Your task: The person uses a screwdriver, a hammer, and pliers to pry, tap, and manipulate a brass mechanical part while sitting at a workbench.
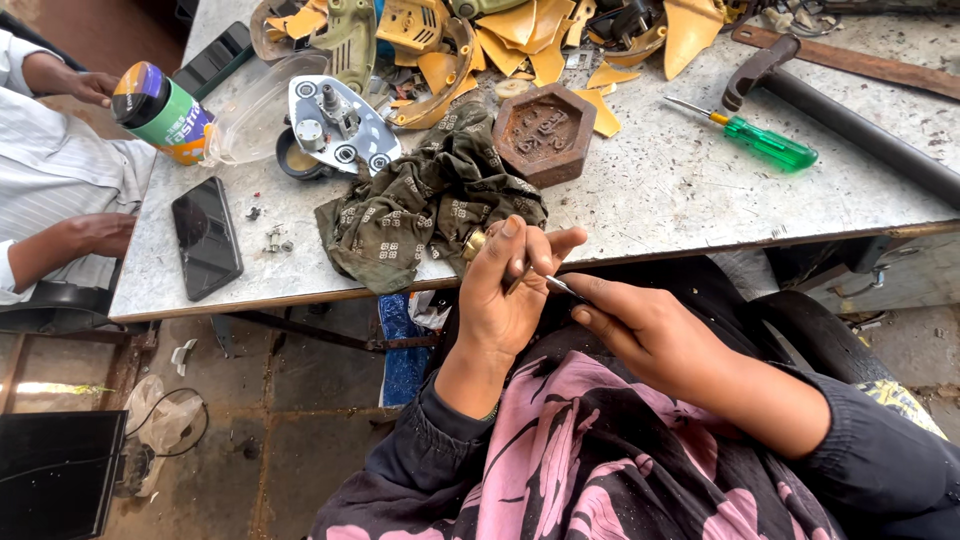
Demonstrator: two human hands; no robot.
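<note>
My left hand (510, 285) is raised just in front of the table's near edge, fingers curled around a small brass-coloured part (474, 243) that peeks out at the top of the fist. My right hand (640, 330) comes in from the right and pinches a thin metal tool (560, 286), whose tip meets the left hand's fingers. Both hands hover over my lap, below the edge of the grey worktable (680, 190). A crumpled olive patterned cloth (425, 205) lies on the table right behind the left hand.
On the table lie a rusty hexagonal weight (545, 132), a green-handled screwdriver (760, 140), a hammer (760, 68), a metal iron soleplate (342, 125), yellow broken plastic pieces (520, 40), a black phone (206, 238) and a green can (165, 112). Another person's arms (70, 240) rest at the left.
</note>
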